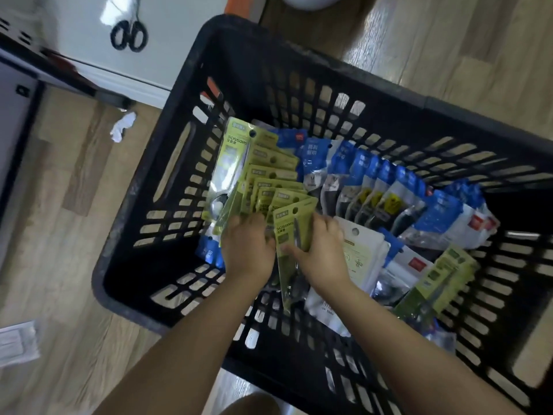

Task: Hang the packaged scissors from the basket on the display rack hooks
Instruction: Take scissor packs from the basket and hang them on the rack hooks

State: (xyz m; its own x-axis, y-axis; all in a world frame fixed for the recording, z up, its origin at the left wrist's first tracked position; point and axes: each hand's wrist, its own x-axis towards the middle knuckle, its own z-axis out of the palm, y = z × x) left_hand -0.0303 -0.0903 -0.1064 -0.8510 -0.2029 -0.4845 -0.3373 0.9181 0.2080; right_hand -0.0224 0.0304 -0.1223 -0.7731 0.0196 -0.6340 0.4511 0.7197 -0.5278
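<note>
A black plastic basket (pixel 155 211) sits on the wooden floor below me. Inside it, several green scissors packs (pixel 263 172) lie fanned out at the left, and a row of blue scissors packs (pixel 374 181) runs to the right. My left hand (pixel 248 244) grips the lower ends of the fanned green packs. My right hand (pixel 320 250) pinches the nearest green pack (pixel 291 232), thumb on its front. The display rack's hooks are not in view.
A white pack (pixel 359 259) and another green pack (pixel 443 280) lie at the basket's right. A pair of black-handled scissors (pixel 129 33) hangs against a white panel at top left. Crumpled paper (pixel 122 130) and a sheet (pixel 18 342) lie on the floor.
</note>
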